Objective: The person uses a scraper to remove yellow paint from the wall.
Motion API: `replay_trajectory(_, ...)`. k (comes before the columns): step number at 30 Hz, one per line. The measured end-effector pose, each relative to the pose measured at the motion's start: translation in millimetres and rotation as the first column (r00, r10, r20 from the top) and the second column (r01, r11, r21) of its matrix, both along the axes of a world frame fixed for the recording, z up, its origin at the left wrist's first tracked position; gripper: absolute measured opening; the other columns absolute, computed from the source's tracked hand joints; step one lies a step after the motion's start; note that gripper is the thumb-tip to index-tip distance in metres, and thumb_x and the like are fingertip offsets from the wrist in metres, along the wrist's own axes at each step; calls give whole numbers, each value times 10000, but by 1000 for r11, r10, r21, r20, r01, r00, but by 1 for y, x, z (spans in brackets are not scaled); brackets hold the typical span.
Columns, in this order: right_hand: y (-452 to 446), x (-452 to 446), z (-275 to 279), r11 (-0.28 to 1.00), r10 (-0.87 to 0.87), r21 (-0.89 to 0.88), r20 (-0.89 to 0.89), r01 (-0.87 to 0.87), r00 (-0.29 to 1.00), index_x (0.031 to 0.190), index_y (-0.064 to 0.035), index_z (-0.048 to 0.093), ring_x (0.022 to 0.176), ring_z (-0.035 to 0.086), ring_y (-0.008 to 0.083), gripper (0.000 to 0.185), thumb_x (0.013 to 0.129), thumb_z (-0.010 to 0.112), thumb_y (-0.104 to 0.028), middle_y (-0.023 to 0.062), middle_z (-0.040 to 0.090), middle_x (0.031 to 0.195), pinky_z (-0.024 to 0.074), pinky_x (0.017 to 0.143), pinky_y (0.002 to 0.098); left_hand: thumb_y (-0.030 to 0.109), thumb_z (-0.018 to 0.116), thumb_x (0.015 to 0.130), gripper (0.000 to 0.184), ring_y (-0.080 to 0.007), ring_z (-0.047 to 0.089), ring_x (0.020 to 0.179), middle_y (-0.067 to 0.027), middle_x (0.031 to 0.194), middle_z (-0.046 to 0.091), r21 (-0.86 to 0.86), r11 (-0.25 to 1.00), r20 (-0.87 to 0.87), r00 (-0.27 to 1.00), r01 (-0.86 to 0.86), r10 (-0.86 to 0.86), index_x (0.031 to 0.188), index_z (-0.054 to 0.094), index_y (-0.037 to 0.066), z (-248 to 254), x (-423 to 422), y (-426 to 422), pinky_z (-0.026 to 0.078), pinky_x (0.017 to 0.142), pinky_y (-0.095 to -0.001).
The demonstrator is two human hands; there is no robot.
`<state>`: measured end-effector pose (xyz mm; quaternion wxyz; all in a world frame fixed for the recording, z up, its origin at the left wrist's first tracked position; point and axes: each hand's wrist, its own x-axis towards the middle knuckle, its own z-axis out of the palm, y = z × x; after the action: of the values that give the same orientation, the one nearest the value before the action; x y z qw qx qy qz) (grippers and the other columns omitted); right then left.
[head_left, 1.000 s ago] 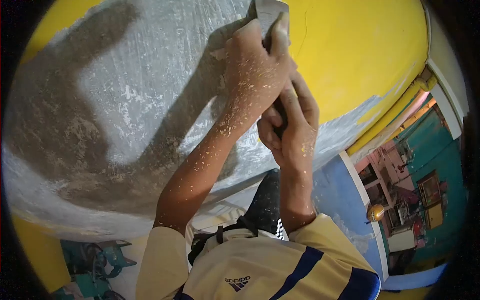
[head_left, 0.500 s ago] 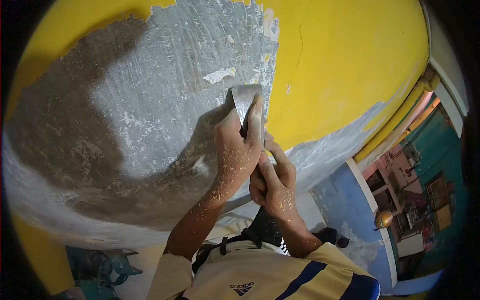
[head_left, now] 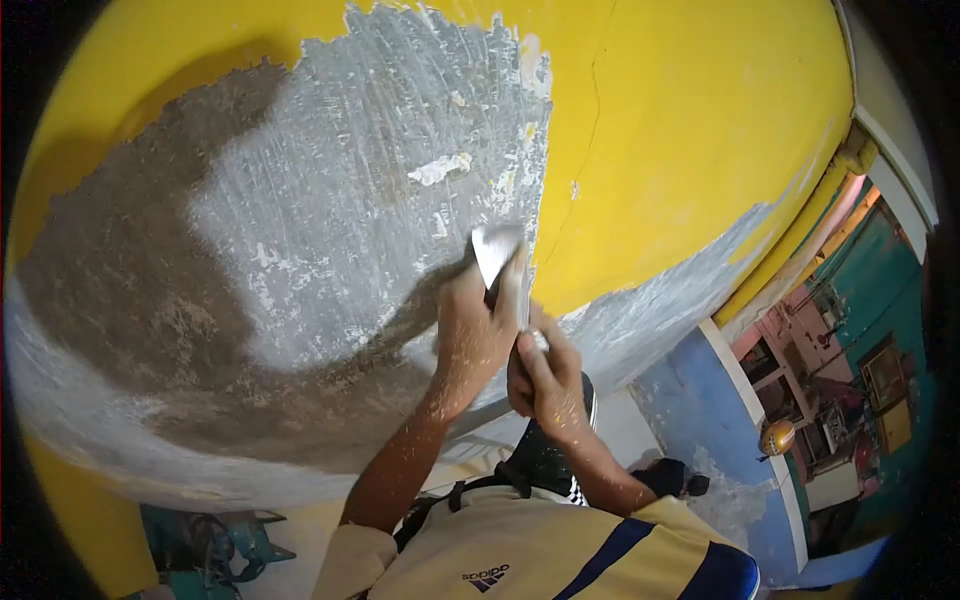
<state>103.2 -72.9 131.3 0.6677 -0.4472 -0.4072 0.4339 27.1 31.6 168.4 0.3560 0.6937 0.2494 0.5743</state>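
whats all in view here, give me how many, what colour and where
scraper: 1, silver, centre
wall: 1, yellow and bare grey, ahead
crack: 1, dark, in the yellow
low wall: 1, blue, lower right
far wall: 1, teal, far right
round thing: 1, orange, lower right
dark thing: count unclear, black, right of centre
green thing: count unclear, green, lower left
shirt: 1, cream and blue, bottom
left grip: 1, pale-flecked, upper on scraper
right grip: 1, pale-flecked, lower on scraper
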Motion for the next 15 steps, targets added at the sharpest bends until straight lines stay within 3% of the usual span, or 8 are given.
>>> replay_trajectory(2,-8,6,-63,998,-48,-51,20,49,999,1244,-54,538,405,349,70,268,1067,516,-255,-12,446,600,268,381,227,249,624,996,310,-107,501,584,-102,685,606,-141,988,-310,945,60,-102,1077,700,-40,-38,-19,-5,418,550,-281)
replay_trajectory(4,-28,23,-131,988,-49,-126,275,87,960,1138,-22,646,552,447,58,211,1048,557,-191,-17,517,673,372,505,240,222,647,972,240,-200,659,617,-186,728,664,74,997,-444,895,-7,40,1035,742,10,-102,-39,-17,477,558,-381)
replay_trajectory(5,-43,25,-143,995,-69,-35,388,89,919,1154,-4,646,604,504,64,199,1023,596,-146,-4,573,756,424,550,240,206,645,971,211,-206,677,671,-166,763,683,181,981,-447,883,-68,144,1024,754,34,-126,-48,-25,494,592,-376)
replay_trajectory(6,-58,33,-159,995,-25,-72,445,63,895,1159,-6,655,643,540,69,192,1005,621,-117,-5,607,814,458,595,237,191,642,969,187,-211,696,725,-146,797,701,283,950,-441,862,-130,249,1013,765,57,-149,-60,-34,512,625,-372)
replay_trajectory(8,-77,35,-164,987,-99,-76,408,142,907,1159,-4,645,661,558,77,191,1009,613,-118,7,616,843,474,611,246,184,640,970,254,-248,697,932,-173,1090,702,192,946,-185,937,-262,297,1189,701,71,-201,-95,-44,545,800,-390)
replay_trajectory(10,-77,44,-166,974,-203,-63,189,218,961,1172,-3,612,655,555,84,192,1016,595,-115,13,597,816,463,592,249,253,628,983,454,-328,575,1229,-212,1433,503,217,892,257,904,-397,341,1383,542,55,-218,-109,-30,497,1002,-442)
replay_trajectory(13,-52,71,-112,963,-266,14,183,268,946,1233,-22,542,539,460,83,237,1049,532,-172,15,539,745,373,492,239,392,617,978,703,-431,298,1445,-253,1593,242,242,679,19,703,-693,711,1507,345,18,-227,-138,-2,350,1127,-568)
replay_trajectory(15,-26,72,-41,928,-345,198,143,315,928,1281,-41,514,518,448,85,264,1058,510,-182,16,530,723,342,458,237,451,613,968,796,-460,158,1505,-272,1622,167,423,552,-118,561,-718,820,1553,280,26,-206,-138,12,239,1168,-637)
